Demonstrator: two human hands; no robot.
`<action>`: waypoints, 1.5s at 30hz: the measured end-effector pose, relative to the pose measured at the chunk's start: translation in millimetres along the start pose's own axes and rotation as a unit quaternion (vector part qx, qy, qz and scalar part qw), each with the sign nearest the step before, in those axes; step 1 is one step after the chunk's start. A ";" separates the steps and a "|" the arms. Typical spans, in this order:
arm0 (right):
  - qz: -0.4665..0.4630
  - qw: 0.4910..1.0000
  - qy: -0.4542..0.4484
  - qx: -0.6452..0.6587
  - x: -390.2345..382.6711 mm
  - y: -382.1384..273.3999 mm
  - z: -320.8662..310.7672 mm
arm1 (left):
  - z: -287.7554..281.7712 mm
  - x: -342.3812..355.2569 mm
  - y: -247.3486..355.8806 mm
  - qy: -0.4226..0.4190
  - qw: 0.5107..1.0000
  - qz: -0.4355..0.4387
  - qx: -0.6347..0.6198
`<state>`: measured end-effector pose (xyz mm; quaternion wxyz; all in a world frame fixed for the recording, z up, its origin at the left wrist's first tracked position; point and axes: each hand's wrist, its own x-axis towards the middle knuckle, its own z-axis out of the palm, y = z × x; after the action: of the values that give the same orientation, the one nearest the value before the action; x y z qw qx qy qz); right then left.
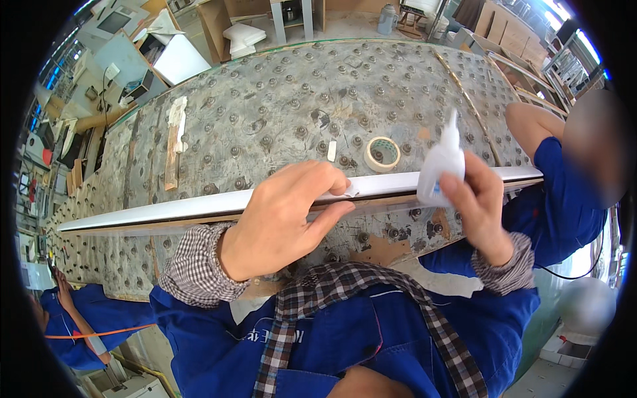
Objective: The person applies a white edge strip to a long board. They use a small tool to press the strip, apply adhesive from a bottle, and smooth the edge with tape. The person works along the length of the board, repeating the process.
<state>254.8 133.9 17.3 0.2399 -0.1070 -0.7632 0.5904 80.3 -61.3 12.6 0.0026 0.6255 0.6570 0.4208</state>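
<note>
Plaid-trimmed blue garment (338, 325) foremost, the half-open left hand (282, 215) touches a white strip (166, 209) near the worktop's (219, 129) near edge while the right hand (481, 207) grips a bottle (442, 161).

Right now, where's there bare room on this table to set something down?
A wide patch of studded tabletop, bare but for studs, lies beyond the white strip, between the wooden piece and small white block; another lies beyond the tape roll. It's crowded along the strip: left hand, tape roll, right hand with white bottle.
</note>
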 end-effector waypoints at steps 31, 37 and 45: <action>0.282 0.932 -0.215 0.069 -2.8 -25.0 33.9 | -4.3 6.5 -5.3 0.031 0.986 -0.120 -0.110; 0.325 0.918 -0.219 0.061 4.5 -35.5 31.7 | -4.9 3.2 -5.3 0.036 0.989 -0.095 -0.108; 0.331 0.919 -0.210 0.048 4.6 -35.4 30.9 | -6.6 2.2 -5.5 0.022 0.986 -0.105 -0.131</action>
<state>239.9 99.7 46.3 -0.1302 -0.2152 -0.6875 0.6812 71.8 -62.4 14.9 0.1138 0.5380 0.6582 0.5142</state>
